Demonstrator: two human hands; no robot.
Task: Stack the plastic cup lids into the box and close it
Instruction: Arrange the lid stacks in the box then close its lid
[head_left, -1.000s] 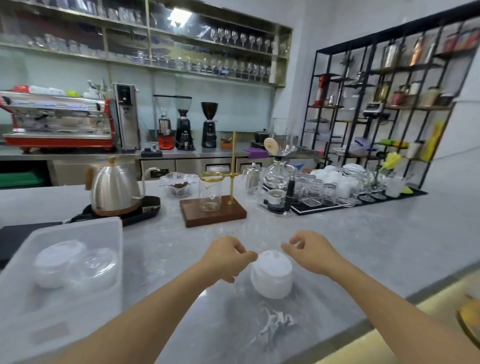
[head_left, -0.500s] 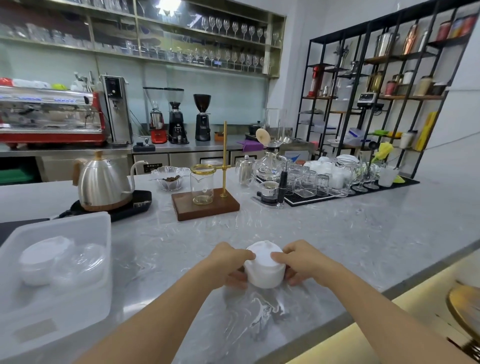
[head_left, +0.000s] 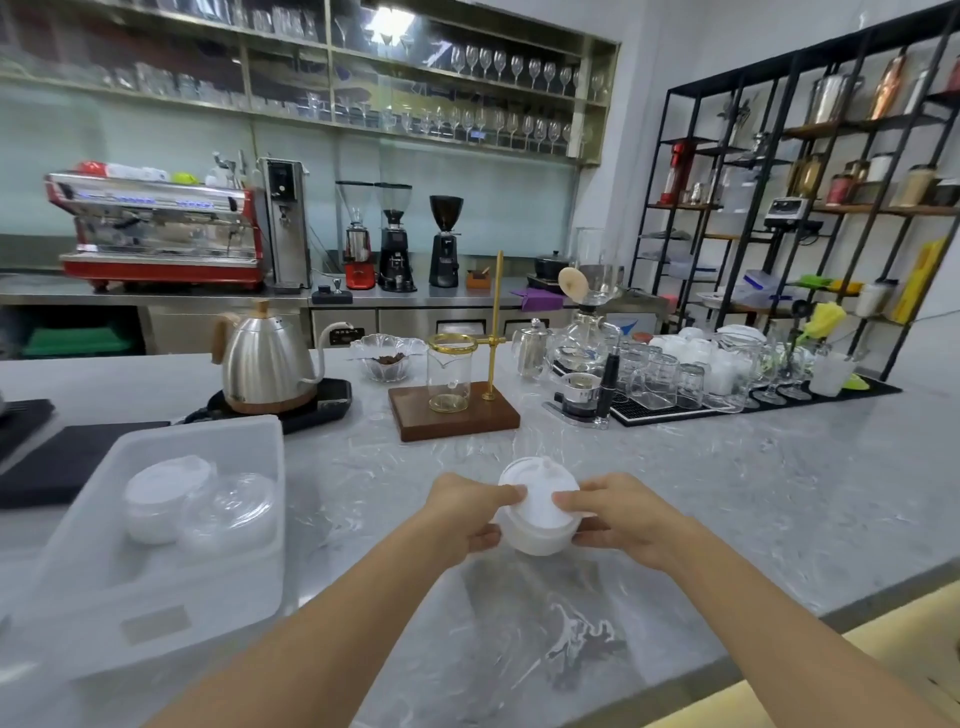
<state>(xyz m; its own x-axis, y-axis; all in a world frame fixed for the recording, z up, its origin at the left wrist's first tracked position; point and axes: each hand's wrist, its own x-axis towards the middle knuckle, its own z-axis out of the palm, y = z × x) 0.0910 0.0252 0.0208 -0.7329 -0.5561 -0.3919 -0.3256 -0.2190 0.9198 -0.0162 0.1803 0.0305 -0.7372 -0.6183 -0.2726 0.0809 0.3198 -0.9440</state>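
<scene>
Centrally, both hands grip lid stack (head_left: 540, 512), box (head_left: 156, 587) left, well apart

A white stack of lids (head_left: 540, 512) is near the front edge of the desk, tilted. The open translucent box (head_left: 156, 525) at the left edge contains white lids (head_left: 163, 493) beside clear lids (head_left: 234, 512).

We look from one head-worn camera, forward and down, close over the worktop (head_left: 727, 493) toward the back shelves (head_left: 415, 78).
</scene>
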